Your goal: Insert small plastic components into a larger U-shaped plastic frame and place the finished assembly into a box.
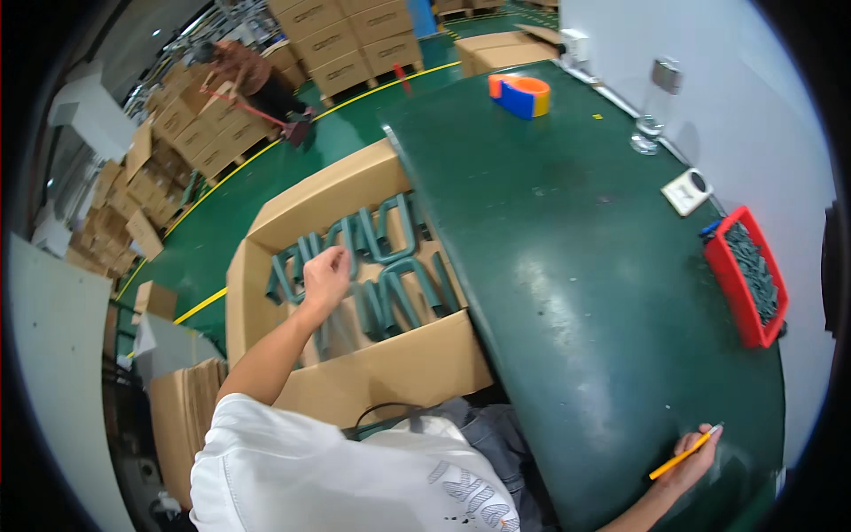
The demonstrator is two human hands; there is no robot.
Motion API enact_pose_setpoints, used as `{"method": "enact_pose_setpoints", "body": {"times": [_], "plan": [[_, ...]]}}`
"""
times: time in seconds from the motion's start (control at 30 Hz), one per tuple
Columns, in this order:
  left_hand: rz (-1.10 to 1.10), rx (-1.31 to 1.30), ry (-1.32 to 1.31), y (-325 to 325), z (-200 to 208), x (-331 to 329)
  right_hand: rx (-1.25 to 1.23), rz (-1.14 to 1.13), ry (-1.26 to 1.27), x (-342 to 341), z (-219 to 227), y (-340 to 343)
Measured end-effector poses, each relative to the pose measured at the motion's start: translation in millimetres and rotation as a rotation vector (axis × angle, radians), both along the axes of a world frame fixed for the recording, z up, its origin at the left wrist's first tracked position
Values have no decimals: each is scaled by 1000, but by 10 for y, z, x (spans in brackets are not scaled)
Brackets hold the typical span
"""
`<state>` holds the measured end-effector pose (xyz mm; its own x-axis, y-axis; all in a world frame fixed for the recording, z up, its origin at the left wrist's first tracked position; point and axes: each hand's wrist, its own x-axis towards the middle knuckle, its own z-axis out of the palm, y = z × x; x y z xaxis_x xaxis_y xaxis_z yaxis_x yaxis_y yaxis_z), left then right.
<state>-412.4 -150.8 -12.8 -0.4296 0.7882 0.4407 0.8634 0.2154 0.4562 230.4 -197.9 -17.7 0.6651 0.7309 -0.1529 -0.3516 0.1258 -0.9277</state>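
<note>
A large open carton (381,372) stands at the left of the green table. Inside lie several dark green U-shaped handles (403,279). My left hand (328,273) is over them, its fingers curled together. A blurred, pale grey-green shape shows below this hand, and what the fingers hold is hidden. Down at the table's near right, my right hand (696,457) rests with a slim yellow pen-shaped tool (678,457) in its fingers. The tool's pale tip points away to the upper right.
The green table (567,266) carries a red bin (749,279) of small dark green pieces, a white device (688,191), a clear bottle (648,133) and a tape roll (521,94). Stacked cartons (350,44) and a person (253,80) with a red-handled tool are beyond.
</note>
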Motion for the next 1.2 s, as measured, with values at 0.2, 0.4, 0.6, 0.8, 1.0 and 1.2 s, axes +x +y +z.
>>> {"method": "enact_pose_setpoints", "body": {"times": [0.2, 0.4, 0.6, 0.8, 1.0, 1.2], "plan": [[-1409, -28, 193, 338, 475, 1619, 10, -31, -56, -128, 69, 11], [-1877, -1020, 673, -384, 78, 2093, 28, -13, 4, -215, 144, 7], [-1895, -923, 468, -605, -402, 1993, 31, 17, 4, -220, 120, -3], [-1901, -1064, 12, -558, -385, 2063, 16, 7, 2, -202, 165, -2], [-1875, -1015, -452, -654, -557, 2031, 24, 28, 2, -233, 163, -6], [-1536, -858, -373, -838, -573, 1881, 40, 56, 1, -303, 131, 16]]}}
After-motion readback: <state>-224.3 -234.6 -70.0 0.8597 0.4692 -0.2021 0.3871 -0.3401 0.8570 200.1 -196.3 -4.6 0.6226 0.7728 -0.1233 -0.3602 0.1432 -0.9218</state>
